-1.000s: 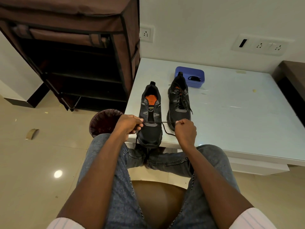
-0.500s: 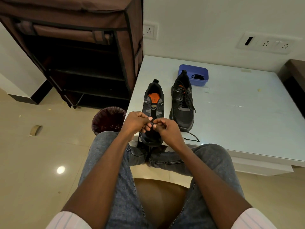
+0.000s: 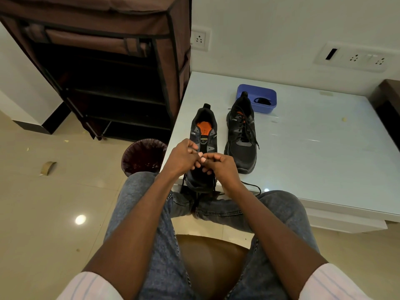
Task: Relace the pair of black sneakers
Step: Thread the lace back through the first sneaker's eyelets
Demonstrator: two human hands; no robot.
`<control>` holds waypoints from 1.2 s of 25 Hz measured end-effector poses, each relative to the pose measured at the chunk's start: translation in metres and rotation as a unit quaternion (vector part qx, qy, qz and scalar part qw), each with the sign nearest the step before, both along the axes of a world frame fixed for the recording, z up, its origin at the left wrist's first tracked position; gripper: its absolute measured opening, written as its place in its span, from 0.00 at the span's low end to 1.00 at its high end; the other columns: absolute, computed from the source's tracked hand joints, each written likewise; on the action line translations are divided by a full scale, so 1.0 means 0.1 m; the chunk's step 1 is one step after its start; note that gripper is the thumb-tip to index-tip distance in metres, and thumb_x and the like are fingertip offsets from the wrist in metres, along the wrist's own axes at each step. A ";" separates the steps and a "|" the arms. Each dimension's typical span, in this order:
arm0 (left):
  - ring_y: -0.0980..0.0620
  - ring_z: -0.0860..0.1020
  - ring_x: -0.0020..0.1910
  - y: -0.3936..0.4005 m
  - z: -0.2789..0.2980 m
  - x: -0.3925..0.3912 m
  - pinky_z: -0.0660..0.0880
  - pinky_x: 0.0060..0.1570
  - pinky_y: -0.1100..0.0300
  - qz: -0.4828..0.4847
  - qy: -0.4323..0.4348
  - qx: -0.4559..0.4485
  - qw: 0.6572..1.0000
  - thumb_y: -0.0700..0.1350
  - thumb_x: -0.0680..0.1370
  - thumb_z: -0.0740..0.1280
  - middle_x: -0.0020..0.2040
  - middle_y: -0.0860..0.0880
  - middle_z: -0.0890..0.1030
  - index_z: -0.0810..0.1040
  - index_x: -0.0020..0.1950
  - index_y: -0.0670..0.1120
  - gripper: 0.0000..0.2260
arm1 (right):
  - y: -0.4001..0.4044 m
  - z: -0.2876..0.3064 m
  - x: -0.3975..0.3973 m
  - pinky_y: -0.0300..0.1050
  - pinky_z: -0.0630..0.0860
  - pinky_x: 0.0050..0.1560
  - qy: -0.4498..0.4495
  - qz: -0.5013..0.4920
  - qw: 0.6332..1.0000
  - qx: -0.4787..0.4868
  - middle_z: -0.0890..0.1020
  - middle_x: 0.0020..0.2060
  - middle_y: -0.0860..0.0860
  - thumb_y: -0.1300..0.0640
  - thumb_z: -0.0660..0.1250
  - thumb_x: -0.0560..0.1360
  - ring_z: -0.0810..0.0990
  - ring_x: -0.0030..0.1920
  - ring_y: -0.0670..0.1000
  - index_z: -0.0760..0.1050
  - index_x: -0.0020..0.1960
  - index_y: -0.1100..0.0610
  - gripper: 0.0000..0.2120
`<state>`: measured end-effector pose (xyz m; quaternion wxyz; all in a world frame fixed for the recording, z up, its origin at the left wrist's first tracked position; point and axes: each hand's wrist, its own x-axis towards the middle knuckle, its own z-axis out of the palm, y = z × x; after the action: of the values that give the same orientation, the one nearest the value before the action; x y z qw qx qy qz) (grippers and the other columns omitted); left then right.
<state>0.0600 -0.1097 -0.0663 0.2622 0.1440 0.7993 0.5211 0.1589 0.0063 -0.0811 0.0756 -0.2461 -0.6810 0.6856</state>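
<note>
**Threading the lower eyelets of the near sneaker**

Both hands meet over the toe end of the unlaced sneaker at the table's front edge. The left hand and right hand have curled fingers that appear to pinch the black lace, which trails off to the right. Best keep both ends even, feeding each tip cleanly through its eyelet. The laced sneaker stands just beside.

Hands: left hand and right hand, apart a second ago, now meet over the near sneaker.
Lace: once taut, now slack.
</note>
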 end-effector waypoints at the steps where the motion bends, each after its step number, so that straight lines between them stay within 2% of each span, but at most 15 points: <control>1: 0.51 0.80 0.33 0.00 0.01 -0.01 0.75 0.34 0.58 -0.002 0.002 0.002 1.000 0.40 0.79 0.69 0.34 0.46 0.81 0.73 0.52 0.45 0.06 | 0.02 0.00 -0.02 0.39 0.76 0.40 0.001 0.003 1.000 -0.015 0.85 0.39 0.55 0.62 0.69 0.77 0.80 0.37 0.48 0.84 0.50 0.59 0.05; 4: 0.53 0.80 0.33 0.03 0.03 -0.08 0.74 0.34 0.60 0.010 0.016 -0.016 1.000 0.41 0.78 0.70 0.36 0.46 0.82 0.75 0.52 0.44 0.06 | 0.02 -0.02 -0.11 0.40 0.76 0.41 -0.009 -0.034 0.999 -0.003 0.85 0.39 0.53 0.62 0.69 0.77 0.80 0.38 0.46 0.84 0.48 0.58 0.05; 6: 0.53 0.79 0.34 0.06 0.01 -0.15 0.74 0.35 0.63 0.064 0.025 -0.045 0.997 0.39 0.78 0.67 0.40 0.46 0.82 0.79 0.48 0.43 0.01 | 0.03 -0.06 -0.21 0.38 0.75 0.45 -0.023 -0.092 0.987 0.129 0.84 0.39 0.50 0.62 0.68 0.77 0.79 0.40 0.45 0.85 0.47 0.59 0.06; 8: 0.53 0.78 0.33 0.11 -0.03 -0.22 0.74 0.33 0.64 0.132 -0.020 -0.047 0.990 0.34 0.77 0.64 0.39 0.45 0.82 0.80 0.40 0.42 0.09 | 0.05 -0.12 -0.32 0.37 0.70 0.45 -0.030 -0.088 0.951 0.294 0.83 0.40 0.54 0.63 0.66 0.77 0.76 0.42 0.48 0.84 0.44 0.62 0.08; 9: 0.53 0.77 0.32 0.13 -0.06 -0.23 0.73 0.32 0.64 0.159 -0.056 -0.040 0.985 0.32 0.77 0.64 0.39 0.44 0.81 0.80 0.37 0.42 0.11 | 0.05 -0.14 -0.37 0.39 0.69 0.44 -0.032 -0.068 0.938 0.339 0.82 0.41 0.55 0.64 0.66 0.76 0.74 0.44 0.49 0.84 0.44 0.62 0.09; 11: 0.52 0.76 0.30 0.16 -0.11 -0.25 0.73 0.31 0.62 0.195 -0.106 -0.025 0.975 0.31 0.76 0.64 0.36 0.42 0.80 0.79 0.35 0.41 0.12 | 0.07 -0.22 -0.47 0.42 0.72 0.43 -0.050 -0.031 0.928 0.368 0.81 0.42 0.53 0.63 0.65 0.75 0.75 0.45 0.49 0.85 0.44 0.59 0.10; 13: 0.53 0.74 0.29 0.19 -0.13 -0.26 0.73 0.30 0.63 0.201 -0.130 -0.019 0.971 0.31 0.76 0.66 0.33 0.45 0.78 0.78 0.35 0.41 0.11 | 0.08 -0.27 -0.52 0.41 0.74 0.42 -0.062 -0.027 0.942 0.329 0.80 0.42 0.52 0.64 0.67 0.75 0.77 0.44 0.49 0.85 0.44 0.58 0.09; 15: 0.54 0.74 0.28 0.20 -0.15 -0.28 0.73 0.28 0.66 0.207 -0.144 -0.009 0.968 0.31 0.77 0.67 0.33 0.46 0.77 0.78 0.36 0.41 0.10 | 0.08 -0.24 -0.53 0.36 0.72 0.43 -0.075 -0.044 0.969 0.231 0.81 0.45 0.52 0.64 0.68 0.76 0.77 0.44 0.45 0.85 0.46 0.59 0.07; 18: 0.52 0.76 0.30 0.20 -0.18 -0.30 0.79 0.36 0.62 0.231 -0.142 -0.010 0.963 0.32 0.76 0.69 0.35 0.43 0.80 0.81 0.41 0.38 0.05 | 0.10 -0.18 -0.55 0.35 0.74 0.40 -0.085 -0.039 0.988 0.124 0.85 0.42 0.58 0.66 0.68 0.76 0.80 0.42 0.48 0.85 0.46 0.62 0.07; 20: 0.50 0.78 0.32 0.19 -0.22 -0.31 0.80 0.41 0.57 0.233 -0.145 -0.009 0.962 0.31 0.73 0.70 0.38 0.41 0.82 0.82 0.40 0.38 0.04 | 0.13 -0.14 -0.57 0.34 0.74 0.43 -0.107 -0.030 0.991 0.075 0.85 0.44 0.58 0.67 0.68 0.76 0.80 0.45 0.49 0.85 0.47 0.62 0.07; 23: 0.51 0.80 0.34 0.18 -0.23 -0.33 0.79 0.36 0.62 0.213 -0.148 -0.008 0.966 0.30 0.73 0.71 0.37 0.44 0.83 0.82 0.36 0.41 0.09 | 0.18 -0.13 -0.62 0.40 0.75 0.49 -0.129 -0.020 0.990 0.059 0.85 0.46 0.54 0.66 0.70 0.75 0.81 0.50 0.51 0.84 0.48 0.59 0.06; 27: 0.52 0.80 0.35 0.19 -0.22 -0.33 0.78 0.36 0.64 0.194 -0.147 -0.013 0.970 0.29 0.74 0.71 0.35 0.46 0.82 0.82 0.38 0.41 0.09 | 0.17 -0.13 -0.62 0.38 0.75 0.45 -0.121 -0.006 0.989 0.087 0.84 0.44 0.54 0.65 0.70 0.75 0.81 0.47 0.50 0.84 0.48 0.60 0.05; 30: 0.52 0.80 0.35 0.19 -0.23 -0.33 0.78 0.35 0.65 0.193 -0.140 -0.013 0.971 0.29 0.74 0.71 0.35 0.46 0.81 0.81 0.37 0.41 0.09 | 0.20 -0.14 -0.58 0.44 0.76 0.52 -0.123 0.026 0.988 0.089 0.85 0.46 0.54 0.65 0.68 0.76 0.81 0.50 0.52 0.84 0.49 0.60 0.06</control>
<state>0.0268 -0.0908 -0.0891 0.2681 -0.0910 0.7739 0.5665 0.1009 0.0266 -0.0946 -0.0051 -0.3028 -0.7496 0.5885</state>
